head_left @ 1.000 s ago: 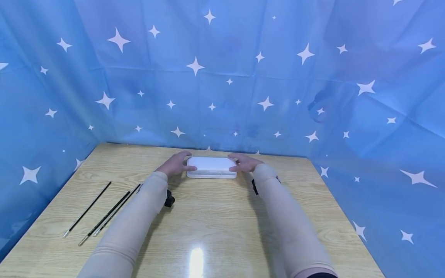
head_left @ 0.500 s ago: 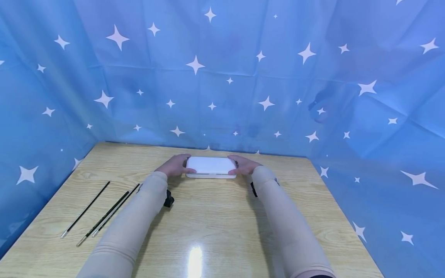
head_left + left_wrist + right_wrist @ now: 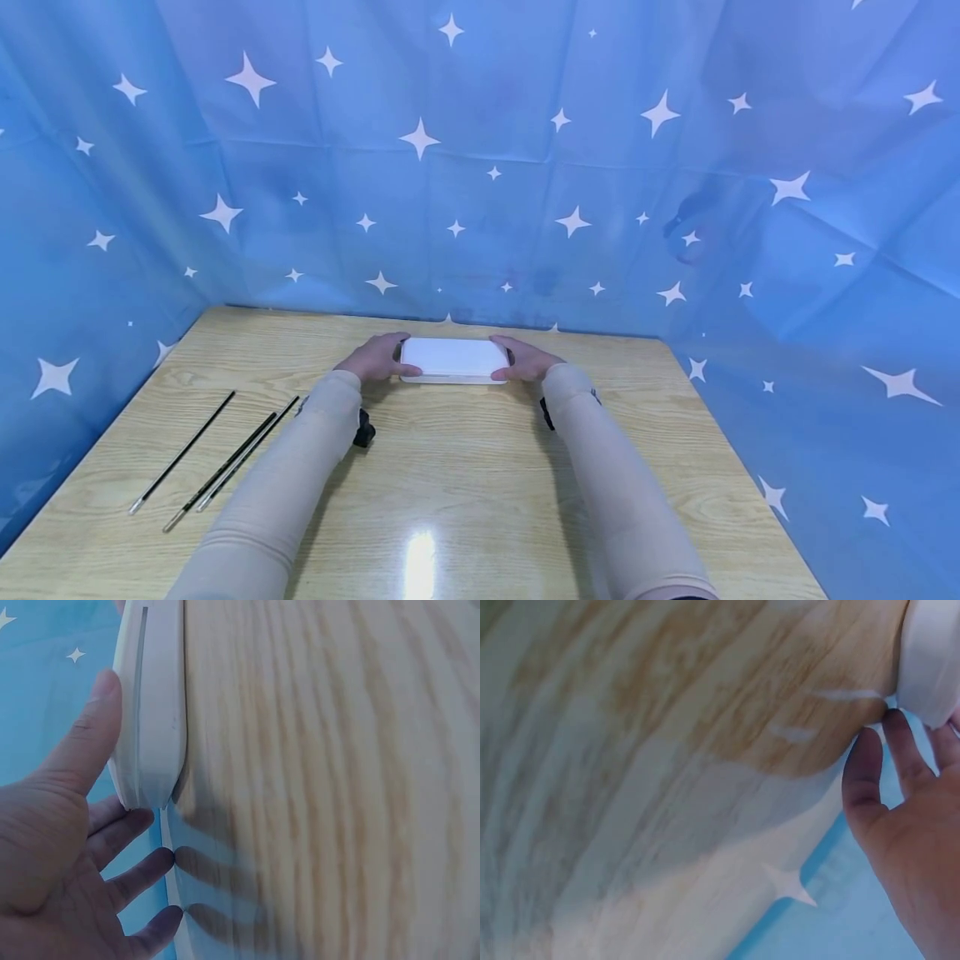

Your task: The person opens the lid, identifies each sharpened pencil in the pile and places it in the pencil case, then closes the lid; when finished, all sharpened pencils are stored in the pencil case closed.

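A white oblong case (image 3: 454, 357) with rounded corners lies near the table's back edge in the head view, its lid down on its base. My left hand (image 3: 378, 357) holds its left end, the thumb at the front corner and the fingers towards the back. In the left wrist view that thumb (image 3: 96, 724) presses the lid's side, and the lower fingers spread past the case's end. At the opposite end my right hand (image 3: 522, 359) grips in a mirrored way. The right wrist view shows only a corner of the case (image 3: 930, 664) above the fingers.
Several thin dark sticks with silvery ends, one of them a stick (image 3: 182, 451) apart from the others, lie on the wooden table (image 3: 465, 467) at the left, beside my left forearm. A blue curtain (image 3: 480, 208) with white stars hangs right behind the table's back edge.
The case's lid has come down: a second ago a raised gap showed along its front, and now it sits flat. Both hands have stayed at the ends, thumbs slightly lower.
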Demonstrator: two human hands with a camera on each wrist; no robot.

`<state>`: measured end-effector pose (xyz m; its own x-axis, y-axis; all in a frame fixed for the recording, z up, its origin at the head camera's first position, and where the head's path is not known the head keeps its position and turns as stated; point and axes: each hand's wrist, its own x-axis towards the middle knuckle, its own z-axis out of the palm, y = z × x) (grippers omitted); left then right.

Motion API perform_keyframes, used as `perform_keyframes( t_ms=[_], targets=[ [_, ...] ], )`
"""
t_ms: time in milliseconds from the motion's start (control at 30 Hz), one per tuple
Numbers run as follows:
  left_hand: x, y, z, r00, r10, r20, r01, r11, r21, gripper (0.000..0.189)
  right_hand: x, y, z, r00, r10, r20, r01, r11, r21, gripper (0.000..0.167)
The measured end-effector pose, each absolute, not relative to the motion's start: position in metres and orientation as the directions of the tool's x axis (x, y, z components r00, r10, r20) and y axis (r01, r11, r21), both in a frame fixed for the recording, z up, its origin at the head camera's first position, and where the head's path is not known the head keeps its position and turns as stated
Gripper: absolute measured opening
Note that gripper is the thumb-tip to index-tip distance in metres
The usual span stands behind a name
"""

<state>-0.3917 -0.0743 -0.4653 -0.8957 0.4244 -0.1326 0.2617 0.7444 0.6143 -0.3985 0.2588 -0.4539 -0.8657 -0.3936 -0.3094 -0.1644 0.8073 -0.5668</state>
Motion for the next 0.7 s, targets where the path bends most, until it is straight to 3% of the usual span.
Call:
perform_keyframes(
  t_ms=[700],
  targets=[
    [-0.3891, -0.0673, -0.4644, -0.926, 0.35, -0.145, 0.199, 0.776, 0.599, 0.091, -0.3986, 0.2575, -0.4558, -0.878, -0.378, -0.295, -0.161, 0.812, -0.561, 0.097]
  ],
)
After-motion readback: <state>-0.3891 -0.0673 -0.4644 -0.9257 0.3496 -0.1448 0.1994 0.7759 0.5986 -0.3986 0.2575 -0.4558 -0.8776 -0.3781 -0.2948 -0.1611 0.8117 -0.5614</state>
